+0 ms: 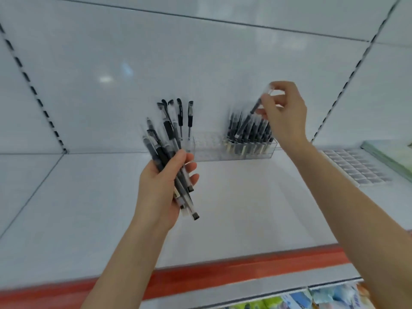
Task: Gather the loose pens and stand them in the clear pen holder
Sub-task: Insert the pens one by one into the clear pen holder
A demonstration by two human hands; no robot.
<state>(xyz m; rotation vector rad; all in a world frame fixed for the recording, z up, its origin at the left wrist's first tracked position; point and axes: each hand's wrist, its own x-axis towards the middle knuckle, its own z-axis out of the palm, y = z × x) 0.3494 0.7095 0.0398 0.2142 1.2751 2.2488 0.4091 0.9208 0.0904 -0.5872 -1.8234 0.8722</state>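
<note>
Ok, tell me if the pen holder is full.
Partly full: clear pen holder has standing pens at its right end, middle slots empty.

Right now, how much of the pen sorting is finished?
Done: the right end of the clear pen holder is packed with standing pens. In hand: the right grip pinches one tilted pen over them. Left: the left grip holds a bundle of loose pens, and the holder's middle slots look empty.

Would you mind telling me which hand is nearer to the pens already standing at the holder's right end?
Right. The right hand hovers just above those standing pens, pinching one pen; the left hand is off to their left and lower, gripping a loose bundle.
</note>
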